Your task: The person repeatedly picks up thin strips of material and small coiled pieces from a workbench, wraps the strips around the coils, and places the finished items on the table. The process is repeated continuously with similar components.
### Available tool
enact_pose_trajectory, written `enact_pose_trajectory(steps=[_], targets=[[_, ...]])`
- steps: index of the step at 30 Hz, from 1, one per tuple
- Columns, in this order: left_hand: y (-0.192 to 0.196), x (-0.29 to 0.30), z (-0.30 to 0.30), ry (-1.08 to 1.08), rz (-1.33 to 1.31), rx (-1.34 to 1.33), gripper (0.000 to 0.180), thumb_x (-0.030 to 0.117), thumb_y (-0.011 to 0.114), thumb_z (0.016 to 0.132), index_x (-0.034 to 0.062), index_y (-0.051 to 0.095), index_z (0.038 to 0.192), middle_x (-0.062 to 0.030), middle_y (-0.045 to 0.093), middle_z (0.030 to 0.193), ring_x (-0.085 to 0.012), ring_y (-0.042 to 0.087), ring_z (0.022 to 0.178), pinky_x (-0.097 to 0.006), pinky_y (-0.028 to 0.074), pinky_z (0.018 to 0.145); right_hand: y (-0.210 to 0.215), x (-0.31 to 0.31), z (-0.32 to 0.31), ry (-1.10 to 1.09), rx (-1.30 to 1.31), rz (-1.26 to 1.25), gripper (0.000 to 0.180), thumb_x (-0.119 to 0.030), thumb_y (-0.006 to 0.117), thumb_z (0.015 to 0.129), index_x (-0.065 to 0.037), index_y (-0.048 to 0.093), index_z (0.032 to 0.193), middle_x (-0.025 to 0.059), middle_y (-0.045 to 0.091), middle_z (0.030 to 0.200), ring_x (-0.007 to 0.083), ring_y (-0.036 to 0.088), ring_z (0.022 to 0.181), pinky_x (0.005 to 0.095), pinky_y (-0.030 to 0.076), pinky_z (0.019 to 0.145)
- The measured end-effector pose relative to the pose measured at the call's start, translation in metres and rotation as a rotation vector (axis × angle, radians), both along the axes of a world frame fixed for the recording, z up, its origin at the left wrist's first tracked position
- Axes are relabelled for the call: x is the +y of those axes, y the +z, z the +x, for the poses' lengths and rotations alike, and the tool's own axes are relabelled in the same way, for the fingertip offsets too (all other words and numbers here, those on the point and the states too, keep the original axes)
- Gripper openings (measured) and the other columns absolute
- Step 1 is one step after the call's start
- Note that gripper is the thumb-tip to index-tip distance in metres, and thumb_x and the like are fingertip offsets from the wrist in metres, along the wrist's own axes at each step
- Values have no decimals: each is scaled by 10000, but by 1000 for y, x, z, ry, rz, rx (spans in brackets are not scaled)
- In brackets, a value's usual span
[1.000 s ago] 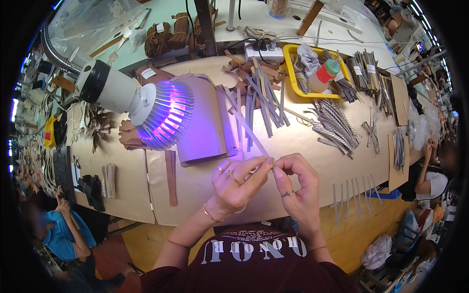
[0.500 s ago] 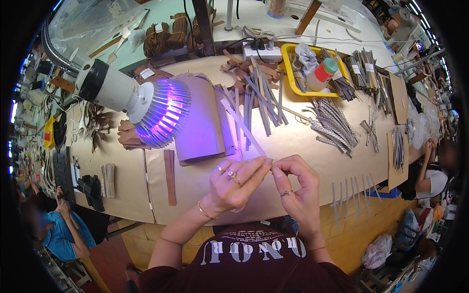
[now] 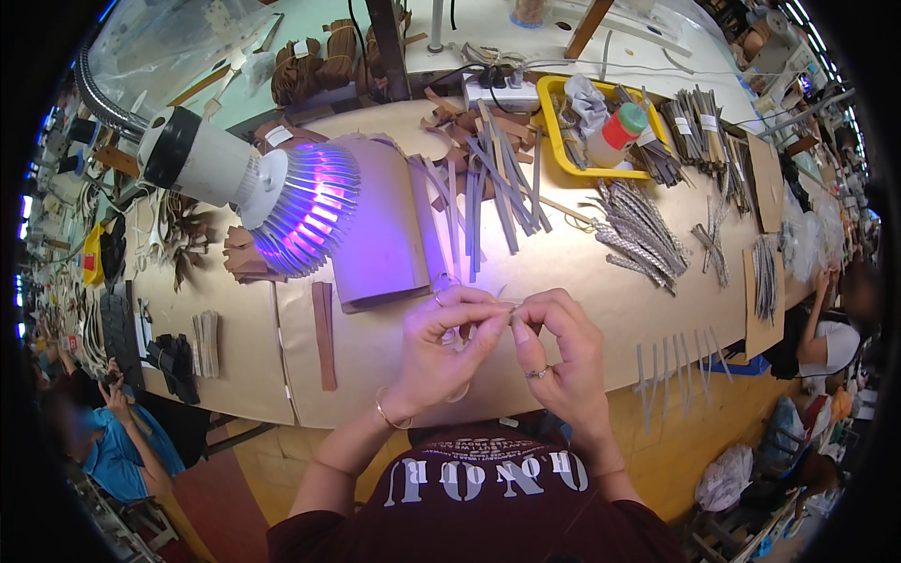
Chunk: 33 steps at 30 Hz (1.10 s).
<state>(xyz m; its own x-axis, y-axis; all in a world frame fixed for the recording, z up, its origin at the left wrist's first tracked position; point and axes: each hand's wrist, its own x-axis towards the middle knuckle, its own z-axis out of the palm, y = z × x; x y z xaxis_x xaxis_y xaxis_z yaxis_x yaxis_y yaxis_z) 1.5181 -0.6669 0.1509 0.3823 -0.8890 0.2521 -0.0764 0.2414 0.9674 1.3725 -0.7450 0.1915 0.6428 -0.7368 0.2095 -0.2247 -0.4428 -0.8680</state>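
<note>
My left hand (image 3: pixel 441 342) and my right hand (image 3: pixel 563 357) meet fingertip to fingertip over the near edge of the table. Both pinch a narrow pale strip (image 3: pixel 501 292), mostly hidden by the fingers; a short tip pokes up above them. Just beyond my left hand stands a curved brown board (image 3: pixel 380 225), lit purple by a finned lamp (image 3: pixel 305 206) on a flexible neck. Long grey strips (image 3: pixel 497 188) lie in a loose pile behind my hands. A row of short thin grey strips (image 3: pixel 686 366) hangs at the table edge to my right.
A yellow tray (image 3: pixel 547 131) at the back right holds a bottle with a green cap (image 3: pixel 631 117) and a crumpled cloth. Braided strips (image 3: pixel 643 230) lie before it. Brown strips (image 3: pixel 324 333) rest left of my hands. A person in blue (image 3: pixel 127 450) sits at far left.
The long pale strip that slanted away past my fingers has been drawn in; only a short tip shows now. My left hand has turned, its thumb now up against the fingertips.
</note>
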Motion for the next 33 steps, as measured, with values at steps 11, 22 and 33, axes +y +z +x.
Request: enact_pose_trajectory(steps=[11,22,33], targets=[[5,3,8,-311,375,665,186,117,562,986,-2,703,1008,-17,605,803,-21,465,574,-182,394,496,-8,-17,-12,89,-41,-276,441,-181,858,696,-179,727,1118,91,608,1102,193,577,862,308,483,739],[-39,10,18,-106,301,1172,118,184,613,947,76,642,983,-13,645,955,-86,483,711,-226,376,565,0,-9,-69,214,-861,346,101,-158,662,929,-90,598,968,94,678,958,224,651,945,443,438,991],[-46,25,13,127,307,672,132,179,553,986,67,598,933,-3,601,867,-65,469,680,-204,315,530,-52,-132,-346,-897,289,72,153,-83,657,910,3,650,1037,35,645,792,89,572,681,256,466,634]])
